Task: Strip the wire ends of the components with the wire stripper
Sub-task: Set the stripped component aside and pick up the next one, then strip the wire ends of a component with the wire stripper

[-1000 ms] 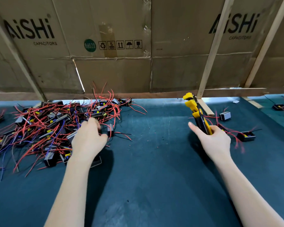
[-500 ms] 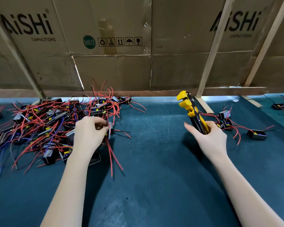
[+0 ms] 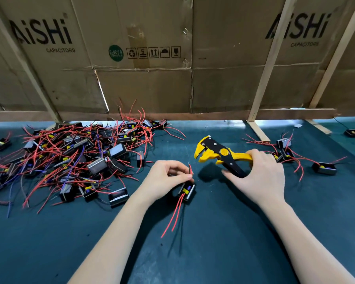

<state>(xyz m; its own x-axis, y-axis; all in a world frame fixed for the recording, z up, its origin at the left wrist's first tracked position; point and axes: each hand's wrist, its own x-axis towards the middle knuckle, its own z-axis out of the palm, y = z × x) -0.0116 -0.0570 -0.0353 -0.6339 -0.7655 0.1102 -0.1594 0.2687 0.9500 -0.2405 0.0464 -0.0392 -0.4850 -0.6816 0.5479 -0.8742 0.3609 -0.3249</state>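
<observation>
- Right now the left hand [image 3: 168, 177] pinches one red wire end [image 3: 190, 168] between thumb and fingertips, with the component [image 3: 187, 190] it belongs to hanging just below the fingers, above the dark green mat [image 3: 213, 242].
- Two more red leads [image 3: 173, 217] trail from that component back toward the person.
- The right hand [image 3: 260, 177] is wrapped round the handles of one yellow and black wire stripper [image 3: 219, 155]; its fingers are curled on the grips, and the tool's mouth gapes.
- Key relation: the stripper lies roughly left to right, mouth pointing left, while the pinched wire end stands nearly upright just below and left of that mouth, near but not touching. I judge the next move must bring the tip into the mouth, so either the wire tilts over or the tool turns.
- The left hand is nearer to the wire; the right carries only the tool.
- Counts: one stripper, one component in hand, a tangled pile [image 3: 74, 158] to the left too dense to count, about four loose units [image 3: 324, 168] at right, and one more [image 3: 351, 132] at the far right edge.
- A cardboard wall [image 3: 152, 78] stands behind the mat.
</observation>
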